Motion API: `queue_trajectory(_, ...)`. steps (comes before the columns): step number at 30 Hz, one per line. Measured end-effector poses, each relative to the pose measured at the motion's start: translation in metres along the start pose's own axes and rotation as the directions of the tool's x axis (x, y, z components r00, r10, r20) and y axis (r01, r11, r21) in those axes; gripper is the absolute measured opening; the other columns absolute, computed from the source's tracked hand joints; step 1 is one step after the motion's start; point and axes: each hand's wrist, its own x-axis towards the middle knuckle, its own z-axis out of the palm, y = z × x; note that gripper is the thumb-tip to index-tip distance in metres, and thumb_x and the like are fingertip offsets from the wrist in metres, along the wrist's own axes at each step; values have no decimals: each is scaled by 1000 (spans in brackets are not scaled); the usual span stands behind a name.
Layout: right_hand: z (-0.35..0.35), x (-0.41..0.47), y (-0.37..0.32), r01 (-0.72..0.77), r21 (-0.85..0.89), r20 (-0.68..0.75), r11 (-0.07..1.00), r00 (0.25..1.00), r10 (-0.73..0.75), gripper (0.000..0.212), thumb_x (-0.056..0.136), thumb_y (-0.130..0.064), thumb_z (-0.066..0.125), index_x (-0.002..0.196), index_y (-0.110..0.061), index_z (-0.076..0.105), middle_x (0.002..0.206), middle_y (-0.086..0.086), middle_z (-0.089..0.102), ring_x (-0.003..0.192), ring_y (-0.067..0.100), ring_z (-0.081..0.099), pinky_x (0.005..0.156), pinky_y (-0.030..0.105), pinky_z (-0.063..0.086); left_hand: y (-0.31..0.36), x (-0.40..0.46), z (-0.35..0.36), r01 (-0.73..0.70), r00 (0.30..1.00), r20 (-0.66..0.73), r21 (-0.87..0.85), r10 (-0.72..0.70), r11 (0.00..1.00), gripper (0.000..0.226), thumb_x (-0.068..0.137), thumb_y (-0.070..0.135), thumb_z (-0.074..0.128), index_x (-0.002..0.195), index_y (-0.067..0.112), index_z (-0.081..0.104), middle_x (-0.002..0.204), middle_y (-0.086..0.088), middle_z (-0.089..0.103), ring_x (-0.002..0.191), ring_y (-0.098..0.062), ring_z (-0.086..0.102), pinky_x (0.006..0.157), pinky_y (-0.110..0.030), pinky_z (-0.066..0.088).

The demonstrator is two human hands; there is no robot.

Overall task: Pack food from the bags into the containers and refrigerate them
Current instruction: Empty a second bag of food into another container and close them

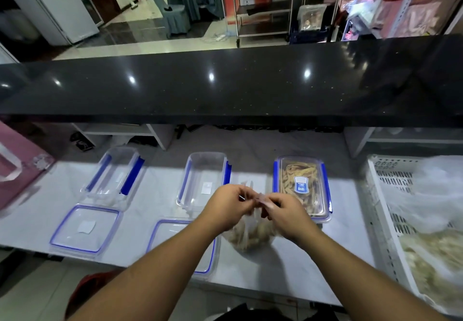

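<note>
White surface [140, 210] is stretching across in front of me, under a dark raised ledge [225, 82]. I am reaching both forearms forward, my left hand [226, 206] and right hand [288, 214] meeting, each grip pinching the knotted top of the clear food bag [250, 239], which is sitting on the surface between the middle and right containers. I am counting three containers: two open empty containers [115, 172] [204, 180], one closed filled container [302, 186]. Two lids [85, 229] are lying near me. One white crate [390, 210] is standing at right.
</note>
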Motion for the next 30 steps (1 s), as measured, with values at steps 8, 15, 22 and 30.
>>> queue_trajectory(8, -7, -12, 24, -336, 81, -25, 938, 940, 339, 21, 100, -10, 50, 90, 1, 66, 75, 23, 73, 56, 36, 68, 58, 47, 63, 3, 3, -31, 78, 997, -9, -218, -82, 973, 16, 96, -1, 66, 96, 1, 82, 66, -1, 75, 56, -10, 66, 61, -22, 56)
queue_trajectory(15, 13, -31, 30, -625, 205, 373, 753, 761, 530, 17, 100, -3, 53, 113, 4, 61, 91, 31, 74, 65, 34, 66, 67, 42, 61, 20, 7, -72, 53, 998, 35, -213, -47, 976, 16, 97, 5, 67, 90, 3, 82, 64, -5, 74, 59, -12, 66, 70, -35, 59)
queue_trajectory(22, 44, -17, 21, -657, 432, 382, 618, 754, 534, 25, 100, 1, 52, 124, -1, 59, 97, 27, 72, 78, 40, 67, 69, 44, 60, 39, 14, -111, 0, 995, 92, -287, 28, 958, 22, 96, 19, 76, 75, 12, 81, 66, -7, 75, 84, -7, 69, 89, -43, 63)
queue_trajectory(30, 56, 17, -15, -388, 860, 244, 330, 883, 401, 39, 87, -10, 47, 120, 3, 64, 113, 25, 62, 102, 37, 63, 105, 56, 47, 49, 38, -150, 42, 998, 68, -615, 0, 787, 8, 93, 1, 74, 96, -4, 79, 69, -7, 71, 58, -10, 63, 67, -21, 59)
